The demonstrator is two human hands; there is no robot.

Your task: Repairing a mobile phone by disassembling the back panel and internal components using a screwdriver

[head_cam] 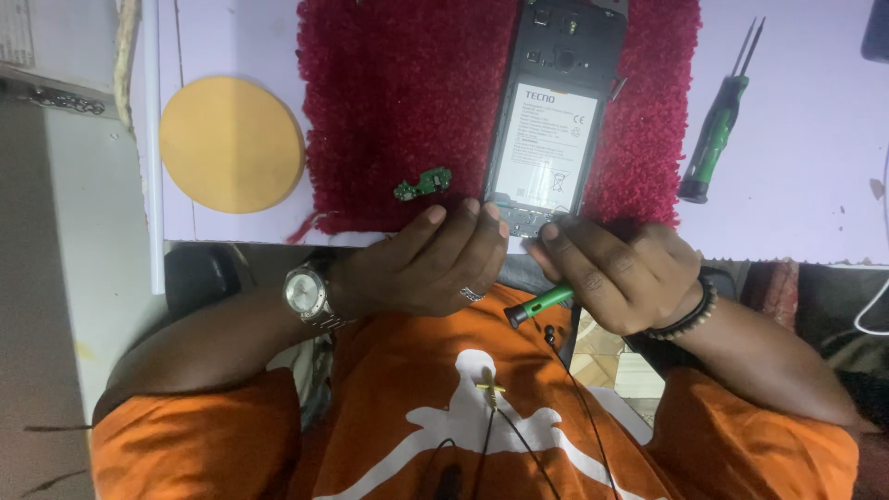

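A black phone [556, 102] with its back cover off lies on a red fuzzy mat [398, 102], its white-labelled battery showing. My left hand [426, 264], with a silver wristwatch, grips the phone's near end, fingertips on its edge. My right hand [616, 273], wearing a bead bracelet, holds a green-handled screwdriver [542, 304]. The tool's working end is hidden under my fingers at the phone's near edge, and its black butt points toward my chest. A small green circuit board [423, 183] lies on the mat just left of the phone.
A green-handled two-pronged tool [718, 130] lies on the pale lilac table [806, 185] at the right. A yellow round disc [231, 143] sits to the left of the mat. Black earphone wires [574, 389] hang over my orange shirt. A white cable [870, 310] loops at the right edge.
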